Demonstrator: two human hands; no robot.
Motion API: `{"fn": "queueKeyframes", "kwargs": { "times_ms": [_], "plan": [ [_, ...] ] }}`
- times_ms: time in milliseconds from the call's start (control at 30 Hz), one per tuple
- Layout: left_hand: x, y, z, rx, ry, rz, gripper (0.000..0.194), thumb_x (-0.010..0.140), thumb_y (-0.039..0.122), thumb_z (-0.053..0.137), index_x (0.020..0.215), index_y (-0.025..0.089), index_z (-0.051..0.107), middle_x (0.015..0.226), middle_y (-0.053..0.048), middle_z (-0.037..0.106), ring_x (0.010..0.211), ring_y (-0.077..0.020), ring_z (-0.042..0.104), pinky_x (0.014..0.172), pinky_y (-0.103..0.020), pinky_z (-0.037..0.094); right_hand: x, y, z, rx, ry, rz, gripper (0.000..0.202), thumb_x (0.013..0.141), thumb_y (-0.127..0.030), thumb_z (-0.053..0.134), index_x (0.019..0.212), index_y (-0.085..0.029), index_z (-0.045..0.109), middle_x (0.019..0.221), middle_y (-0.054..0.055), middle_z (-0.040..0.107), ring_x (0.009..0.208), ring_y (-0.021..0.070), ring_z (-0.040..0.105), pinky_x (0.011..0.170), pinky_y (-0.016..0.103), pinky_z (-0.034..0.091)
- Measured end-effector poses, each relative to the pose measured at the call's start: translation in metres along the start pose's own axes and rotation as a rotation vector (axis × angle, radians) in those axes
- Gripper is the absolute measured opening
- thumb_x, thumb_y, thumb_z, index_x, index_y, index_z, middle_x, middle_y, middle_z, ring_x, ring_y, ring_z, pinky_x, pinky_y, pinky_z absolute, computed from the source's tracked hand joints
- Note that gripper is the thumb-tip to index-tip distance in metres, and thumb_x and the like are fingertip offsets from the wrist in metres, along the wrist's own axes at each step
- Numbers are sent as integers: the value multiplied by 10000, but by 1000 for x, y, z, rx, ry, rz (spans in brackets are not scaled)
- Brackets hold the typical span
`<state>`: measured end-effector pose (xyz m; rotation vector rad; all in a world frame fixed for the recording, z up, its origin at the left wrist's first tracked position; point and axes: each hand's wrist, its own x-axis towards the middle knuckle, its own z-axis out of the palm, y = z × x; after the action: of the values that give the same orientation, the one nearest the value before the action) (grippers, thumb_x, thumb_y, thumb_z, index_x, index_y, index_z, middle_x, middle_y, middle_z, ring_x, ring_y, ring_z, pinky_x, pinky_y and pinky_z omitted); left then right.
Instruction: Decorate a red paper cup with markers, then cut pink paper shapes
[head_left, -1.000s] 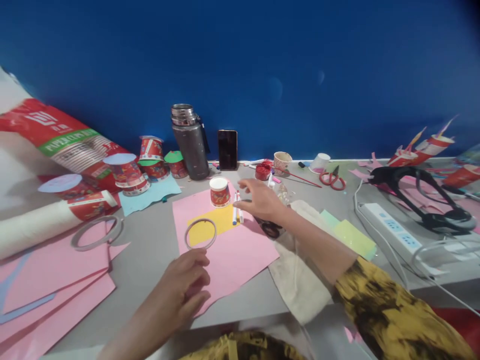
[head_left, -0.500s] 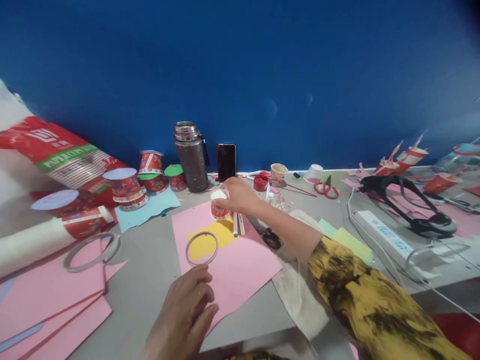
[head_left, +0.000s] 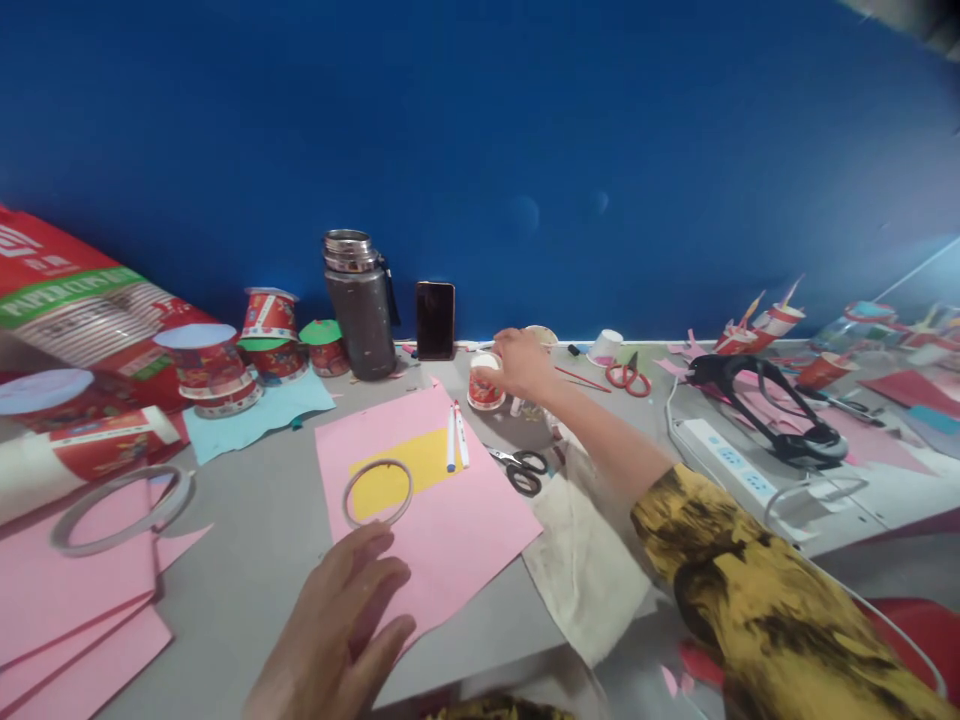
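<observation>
So the red paper cup [head_left: 486,390] is over by the back edge of the bench [head_left: 247,560], just past the far right corner of the pink sheet [head_left: 442,540], and the right hand [head_left: 517,362] has it pinched with the thumb across the front; the other fingertips are tucked out of sight. The cup sits on the left side of that hand, long axis pretty much upright, white end up. Can't tell if its lower rim is touching the bench or just above it. The right hand is way nearer to it than the left hand [head_left: 349,610], which is holding nothing I can see, fingers loosely curled with a fair gap to the thumb, down toward the front edge. That one's closest to a thin grey ring [head_left: 410,490] lying partly on the yellow paper [head_left: 424,452]; no idea if the fingertips touch it. Two white markers [head_left: 451,440] lie side by side on the sheet, near the cup, and black-handled scissors [head_left: 517,470] are by the sheet's right edge, with a pale cloth [head_left: 589,560] nearer the front. Left of the cup along the back edge: phone [head_left: 436,322], then a dark open flask [head_left: 361,325].
</observation>
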<state>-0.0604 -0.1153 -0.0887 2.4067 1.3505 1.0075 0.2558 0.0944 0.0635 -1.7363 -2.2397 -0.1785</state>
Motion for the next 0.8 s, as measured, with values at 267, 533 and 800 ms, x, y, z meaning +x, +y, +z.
{"fn": "queueKeyframes", "kwargs": {
  "times_ms": [267,533,800],
  "plan": [
    [33,1,-21,179,-12,93,316,1021,371,599,1305,256,678,1352,-122,739,1195,-335,736,948,-467,622,-48,-37,12,66,-53,-461,331,1052,-108,542,1330,-173,710,1349,157,716,1236,332,560,1090,504,463],
    [44,-3,-39,381,-121,-40,291,1050,333,449,1016,253,727,976,-100,786,905,-340,737,755,-477,516,-61,-42,47,-191,-248,-693,230,1088,-126,524,1216,-127,715,1437,185,664,1235,325,549,903,431,471],
    [47,-20,-73,509,-84,-231,340,1041,336,394,988,247,717,983,-135,782,935,-391,725,799,-522,522,-44,-39,46,-208,-274,-836,184,1098,-160,546,1107,-140,729,1174,151,736,1130,295,550,778,393,423]
  ]
}}
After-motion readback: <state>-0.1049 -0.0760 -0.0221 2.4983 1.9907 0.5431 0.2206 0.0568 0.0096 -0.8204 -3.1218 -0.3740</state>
